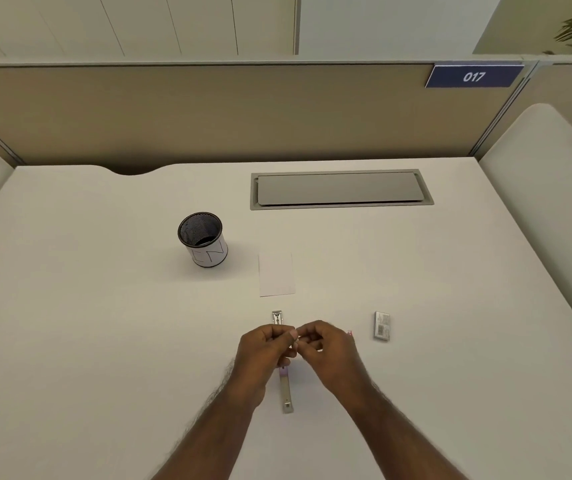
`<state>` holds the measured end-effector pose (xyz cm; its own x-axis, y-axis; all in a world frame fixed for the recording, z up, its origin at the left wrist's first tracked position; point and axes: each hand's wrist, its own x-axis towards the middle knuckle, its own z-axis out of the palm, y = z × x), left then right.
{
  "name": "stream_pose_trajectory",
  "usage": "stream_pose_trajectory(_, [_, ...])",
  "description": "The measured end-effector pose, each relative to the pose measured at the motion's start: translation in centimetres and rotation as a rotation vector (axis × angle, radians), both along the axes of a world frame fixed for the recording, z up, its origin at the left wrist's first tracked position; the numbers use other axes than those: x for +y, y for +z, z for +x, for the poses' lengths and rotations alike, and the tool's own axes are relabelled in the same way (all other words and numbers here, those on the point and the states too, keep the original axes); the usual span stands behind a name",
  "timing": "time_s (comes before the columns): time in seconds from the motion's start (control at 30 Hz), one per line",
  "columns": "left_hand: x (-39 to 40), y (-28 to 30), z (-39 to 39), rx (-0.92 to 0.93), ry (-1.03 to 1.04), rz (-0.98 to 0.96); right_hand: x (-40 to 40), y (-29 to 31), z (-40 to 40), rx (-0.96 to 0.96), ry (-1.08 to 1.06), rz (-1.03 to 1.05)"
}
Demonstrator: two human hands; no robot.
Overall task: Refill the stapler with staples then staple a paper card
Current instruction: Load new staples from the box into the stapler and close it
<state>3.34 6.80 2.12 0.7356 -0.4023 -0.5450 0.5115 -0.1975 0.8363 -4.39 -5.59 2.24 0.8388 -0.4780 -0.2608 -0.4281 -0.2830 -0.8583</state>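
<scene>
both hands (pixel 296 344) meeting over opened stapler (pixel 286 389), perhaps pinching staples

Single view only, head-mounted and wide-angle. It looks forward and steeply down across a white desk (pixel 87 306). Both forearms enter from the bottom edge, close to the lens. The partition (pixel 208 112) fills the upper frame, farther off. Straight edges bow toward the frame borders.

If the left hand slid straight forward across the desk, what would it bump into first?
Probably the paper card, lying just beyond the stapler that the left hand hovers over. The mesh cup sits further left, likely off that line. Depth is hard to judge.
</scene>
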Motion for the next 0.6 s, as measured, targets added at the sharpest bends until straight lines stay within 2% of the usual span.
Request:
stream_pose_trajectory(0.3, [1.4,-0.5,-0.6,0.067,-0.006,0.056,1.4,-0.9,0.2,0.115,-0.06,-0.002])
stream_pose_trajectory(0.47, [1.5,-0.4,-0.5,0.004,0.048,0.118,1.4,-1.1,0.1,0.155,-0.096,-0.004])
stream_pose_trajectory(0.6, [2.1,-1.2,-0.3,-0.089,0.157,0.256,1.5,-1.6,-0.2,0.199,-0.092,-0.04])
